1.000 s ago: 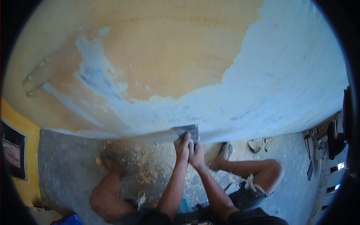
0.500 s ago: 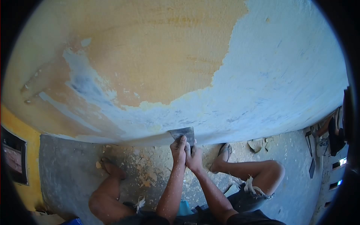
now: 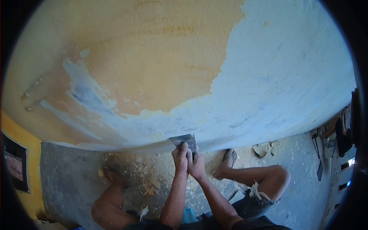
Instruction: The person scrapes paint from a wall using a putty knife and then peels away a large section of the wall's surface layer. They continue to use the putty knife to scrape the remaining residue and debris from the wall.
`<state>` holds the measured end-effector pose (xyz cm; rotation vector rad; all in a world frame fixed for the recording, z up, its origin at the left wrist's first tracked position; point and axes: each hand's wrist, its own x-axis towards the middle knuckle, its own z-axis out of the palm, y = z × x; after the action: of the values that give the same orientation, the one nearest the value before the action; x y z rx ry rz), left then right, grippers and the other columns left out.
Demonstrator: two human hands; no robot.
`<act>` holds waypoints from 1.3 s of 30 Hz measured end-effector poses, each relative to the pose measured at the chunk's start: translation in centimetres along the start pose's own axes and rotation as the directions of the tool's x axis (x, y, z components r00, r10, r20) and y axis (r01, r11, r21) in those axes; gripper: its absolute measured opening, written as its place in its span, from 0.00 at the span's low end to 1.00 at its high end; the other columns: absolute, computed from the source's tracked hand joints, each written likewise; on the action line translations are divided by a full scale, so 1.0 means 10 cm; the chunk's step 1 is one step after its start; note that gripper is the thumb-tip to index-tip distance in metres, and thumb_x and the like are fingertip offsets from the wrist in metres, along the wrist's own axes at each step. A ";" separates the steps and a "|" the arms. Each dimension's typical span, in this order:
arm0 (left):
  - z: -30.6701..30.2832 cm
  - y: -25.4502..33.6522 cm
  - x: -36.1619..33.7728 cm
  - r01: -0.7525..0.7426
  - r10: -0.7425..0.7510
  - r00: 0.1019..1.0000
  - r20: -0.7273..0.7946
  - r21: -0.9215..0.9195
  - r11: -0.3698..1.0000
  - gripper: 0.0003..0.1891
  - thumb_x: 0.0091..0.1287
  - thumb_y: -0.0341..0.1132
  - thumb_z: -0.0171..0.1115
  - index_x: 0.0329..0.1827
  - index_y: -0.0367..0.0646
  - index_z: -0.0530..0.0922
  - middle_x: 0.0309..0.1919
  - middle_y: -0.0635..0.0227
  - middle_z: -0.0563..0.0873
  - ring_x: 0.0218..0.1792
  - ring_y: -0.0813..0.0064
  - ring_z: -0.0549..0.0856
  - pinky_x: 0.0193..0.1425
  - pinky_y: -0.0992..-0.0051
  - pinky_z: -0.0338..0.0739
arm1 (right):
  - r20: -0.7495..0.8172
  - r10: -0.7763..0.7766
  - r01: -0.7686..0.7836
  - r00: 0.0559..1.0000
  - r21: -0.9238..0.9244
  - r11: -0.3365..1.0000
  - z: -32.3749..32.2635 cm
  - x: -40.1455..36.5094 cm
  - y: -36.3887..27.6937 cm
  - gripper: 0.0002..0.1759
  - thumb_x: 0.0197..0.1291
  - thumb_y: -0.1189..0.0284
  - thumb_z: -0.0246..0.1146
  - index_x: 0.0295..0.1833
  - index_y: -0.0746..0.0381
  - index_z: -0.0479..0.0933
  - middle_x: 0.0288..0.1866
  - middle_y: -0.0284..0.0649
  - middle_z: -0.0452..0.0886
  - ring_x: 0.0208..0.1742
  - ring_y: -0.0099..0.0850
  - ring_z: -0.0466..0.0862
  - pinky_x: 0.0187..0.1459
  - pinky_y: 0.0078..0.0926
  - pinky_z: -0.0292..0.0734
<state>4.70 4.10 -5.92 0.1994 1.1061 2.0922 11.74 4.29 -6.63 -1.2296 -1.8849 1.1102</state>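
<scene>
- The left hand [image 3: 180, 158] is closed around the handle end of the scraper [image 3: 185, 141], its thumb laid along the tool toward the blade.
- The right hand [image 3: 196, 165] is pressed against the left hand and wraps the same end from the other side; how its fingers bend underneath I cannot tell.
- The scraper points away from the person, its wide blade at the lower edge of the wall [image 3: 153, 65], near the middle of that edge; whether the blade touches the wall I cannot tell.
- The wall has a large tan patch bordered by bare-looking pale, bluish areas, with darker smudges low down.
- Pale flakes [image 3: 150, 186] are scattered over the floor [image 3: 71, 180] between the feet, and larger broken pieces [image 3: 260, 150] lie near the floor's wall-side edge, beyond the right foot [image 3: 227, 163].
- The left foot [image 3: 114, 177] rests on the floor, to the left of most flakes.
</scene>
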 end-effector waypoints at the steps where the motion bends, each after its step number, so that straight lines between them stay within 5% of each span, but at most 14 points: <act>1: 0.02 0.10 0.03 -0.020 0.019 0.998 0.052 0.014 1.000 0.11 0.71 0.36 0.62 0.33 0.38 0.79 0.24 0.78 0.78 0.25 0.87 0.73 0.29 0.81 0.67 | 0.002 -0.001 0.001 1.000 -0.002 1.000 -0.01 0.05 -0.01 0.29 0.70 0.58 0.54 0.58 0.78 0.72 0.34 0.67 0.80 0.40 0.62 0.82 0.41 0.46 0.79; 6: -0.08 0.06 -0.07 -0.041 0.035 0.995 0.091 0.073 0.996 0.11 0.71 0.37 0.62 0.34 0.37 0.80 0.24 0.79 0.77 0.24 0.88 0.70 0.28 0.81 0.65 | 0.047 0.096 -0.099 0.994 0.056 0.993 -0.13 -0.01 -0.32 0.22 0.70 0.61 0.54 0.49 0.73 0.77 0.33 0.63 0.81 0.38 0.59 0.83 0.40 0.45 0.78; 9: 0.18 0.39 -0.10 -0.039 0.032 0.989 0.146 0.041 0.998 0.13 0.70 0.37 0.62 0.38 0.33 0.81 0.27 0.76 0.80 0.26 0.86 0.74 0.32 0.81 0.71 | -0.152 -0.150 0.160 0.977 0.051 0.986 -0.16 0.04 -0.45 0.20 0.70 0.63 0.55 0.44 0.73 0.77 0.29 0.61 0.81 0.34 0.57 0.84 0.35 0.47 0.77; 12: 0.40 0.62 -0.22 -0.043 0.033 0.982 0.184 0.049 0.998 0.14 0.70 0.37 0.63 0.41 0.30 0.81 0.30 0.72 0.83 0.28 0.83 0.77 0.36 0.79 0.75 | 0.001 0.063 -0.062 0.998 0.132 0.989 -0.30 0.05 -0.59 0.21 0.70 0.62 0.55 0.46 0.73 0.77 0.31 0.61 0.82 0.35 0.57 0.84 0.37 0.45 0.77; 16: 0.32 0.51 -0.15 -0.076 0.056 0.988 0.143 0.135 0.988 0.14 0.70 0.37 0.63 0.41 0.29 0.81 0.32 0.63 0.86 0.31 0.75 0.84 0.39 0.74 0.80 | -0.178 -0.094 0.126 0.979 0.177 0.976 -0.21 0.03 -0.59 0.23 0.71 0.61 0.54 0.42 0.75 0.76 0.28 0.61 0.81 0.34 0.57 0.84 0.34 0.46 0.75; 17: 0.29 0.52 -0.22 -0.028 0.009 0.991 0.137 0.136 0.990 0.15 0.71 0.38 0.62 0.42 0.30 0.81 0.33 0.62 0.86 0.32 0.73 0.85 0.39 0.74 0.80 | -0.075 0.002 0.011 0.997 0.171 0.985 -0.23 -0.02 -0.55 0.19 0.73 0.66 0.52 0.42 0.74 0.76 0.28 0.51 0.82 0.30 0.32 0.81 0.35 0.35 0.75; 18: 0.34 0.59 -0.26 0.019 -0.036 0.991 0.127 0.134 0.991 0.15 0.71 0.39 0.61 0.42 0.31 0.81 0.33 0.61 0.87 0.32 0.72 0.85 0.39 0.73 0.81 | -0.074 0.022 -0.009 0.997 0.174 0.985 -0.26 -0.02 -0.60 0.19 0.73 0.66 0.52 0.42 0.74 0.76 0.28 0.51 0.82 0.30 0.32 0.81 0.35 0.35 0.75; 20: 0.32 0.58 -0.27 -0.013 -0.007 0.989 0.145 0.133 0.991 0.15 0.71 0.39 0.61 0.43 0.32 0.81 0.32 0.60 0.87 0.31 0.71 0.85 0.38 0.73 0.81 | -0.103 -0.018 0.038 0.995 0.197 0.980 -0.30 -0.03 -0.71 0.22 0.71 0.63 0.54 0.41 0.75 0.77 0.28 0.62 0.81 0.35 0.58 0.83 0.36 0.44 0.76; 25: 0.39 0.67 -0.19 0.009 -0.021 0.990 0.140 0.087 0.996 0.14 0.70 0.37 0.62 0.41 0.30 0.81 0.34 0.63 0.86 0.33 0.75 0.85 0.39 0.74 0.81 | -0.065 0.015 0.002 0.998 0.243 0.970 -0.40 -0.01 -0.88 0.20 0.71 0.63 0.54 0.41 0.74 0.77 0.28 0.61 0.81 0.33 0.58 0.83 0.36 0.44 0.75; 27: 0.49 0.76 -0.28 0.000 -0.010 0.990 0.138 0.076 0.997 0.14 0.70 0.38 0.63 0.39 0.31 0.81 0.32 0.66 0.85 0.32 0.77 0.83 0.39 0.75 0.80 | -0.085 -0.008 0.026 0.996 0.218 0.976 -0.37 -0.01 -0.86 0.20 0.73 0.65 0.53 0.39 0.73 0.78 0.27 0.51 0.82 0.30 0.29 0.82 0.33 0.34 0.74; 30: 0.49 0.72 -0.24 0.002 -0.004 0.986 0.165 0.016 1.000 0.14 0.70 0.38 0.63 0.39 0.32 0.81 0.31 0.66 0.84 0.31 0.77 0.83 0.39 0.74 0.80 | -0.055 -0.005 0.015 0.998 0.184 0.983 -0.44 0.02 -0.92 0.18 0.73 0.66 0.53 0.39 0.72 0.77 0.26 0.49 0.81 0.29 0.26 0.78 0.33 0.33 0.74; 31: 0.56 0.81 -0.24 -0.050 0.045 0.983 0.176 0.025 0.998 0.14 0.70 0.38 0.63 0.38 0.31 0.80 0.30 0.67 0.84 0.31 0.76 0.84 0.38 0.74 0.80 | -0.054 0.008 0.002 0.998 0.176 0.984 -0.51 0.08 -0.99 0.18 0.73 0.66 0.53 0.39 0.72 0.77 0.26 0.49 0.81 0.29 0.26 0.78 0.33 0.33 0.74; 33: 0.77 1.07 -0.33 -0.110 0.095 0.970 0.222 0.056 0.992 0.15 0.70 0.40 0.62 0.40 0.32 0.81 0.32 0.68 0.84 0.32 0.79 0.82 0.39 0.76 0.79 | -0.073 -0.077 0.092 0.994 0.228 0.969 -0.60 0.14 -1.14 0.21 0.71 0.64 0.55 0.43 0.77 0.76 0.25 0.60 0.80 0.30 0.58 0.82 0.32 0.45 0.75; 39: 0.57 0.82 -0.31 -0.070 0.064 0.997 0.043 0.159 0.985 0.14 0.69 0.37 0.64 0.38 0.29 0.81 0.30 0.67 0.84 0.31 0.76 0.83 0.40 0.72 0.82 | -0.084 -0.040 0.060 0.996 0.250 0.966 -0.39 0.00 -0.94 0.20 0.71 0.66 0.54 0.44 0.76 0.77 0.29 0.59 0.81 0.35 0.57 0.83 0.41 0.45 0.76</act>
<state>5.03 2.82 4.50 0.3566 1.2615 2.0497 11.16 3.52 3.47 -1.0606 -1.6484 1.2150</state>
